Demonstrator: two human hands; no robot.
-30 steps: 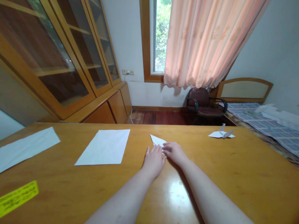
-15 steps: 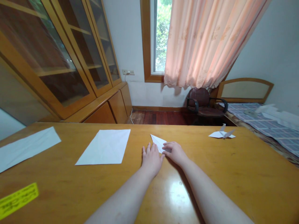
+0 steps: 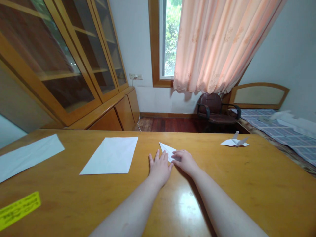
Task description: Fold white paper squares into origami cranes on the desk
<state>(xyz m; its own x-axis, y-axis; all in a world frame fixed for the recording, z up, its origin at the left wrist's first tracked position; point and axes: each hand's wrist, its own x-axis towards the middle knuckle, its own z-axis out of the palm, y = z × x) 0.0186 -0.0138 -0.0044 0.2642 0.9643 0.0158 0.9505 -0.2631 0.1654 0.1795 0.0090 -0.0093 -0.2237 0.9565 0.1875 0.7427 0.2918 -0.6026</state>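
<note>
A small folded piece of white paper (image 3: 168,149) lies on the wooden table between my hands, its pointed tip towards the far left. My left hand (image 3: 159,168) rests flat with its fingers spread, the fingertips on the paper's lower left part. On the opposite side, my right hand (image 3: 186,163) has its fingers curled over the paper's right edge and presses or pinches it there. The paper's near end is partly hidden by both hands.
Left of my hands lies a sheet of white paper (image 3: 111,156), with another white sheet (image 3: 27,156) at the far left. A folded paper crane (image 3: 235,141) stands at the back right. A yellow label (image 3: 19,210) is at the near left. Beyond the table stands a chair (image 3: 214,110).
The fingers of my left hand have spread a little and shifted slightly left and up on the folded paper. My right hand stays where it was.
</note>
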